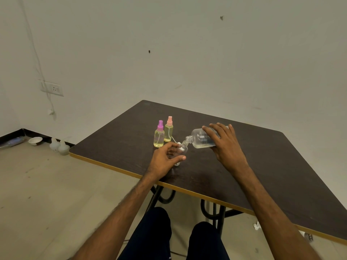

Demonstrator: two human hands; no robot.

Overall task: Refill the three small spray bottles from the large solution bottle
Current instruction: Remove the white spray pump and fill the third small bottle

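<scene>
At frame centre, the large clear plastic solution bottle (pixel 203 138) is tipped by the clasping right hand (pixel 224 145) over the small clear uncapped spray bottle (pixel 182 151), encircled by the left hand (pixel 165 159) on the dark bench (pixel 262 166). Liquid could be spilled if the narrow necks are misaligned.

dark table (pixel 244 175) (two capped spray bottles (pixel 159 136))

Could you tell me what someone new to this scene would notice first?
Mid-table, the right hand tips the large solution bottle so its neck meets the open small bottle steadied by the left hand. Just behind stand two capped spray bottles, one purple-topped, one pink-topped, both holding yellowish liquid.
</scene>
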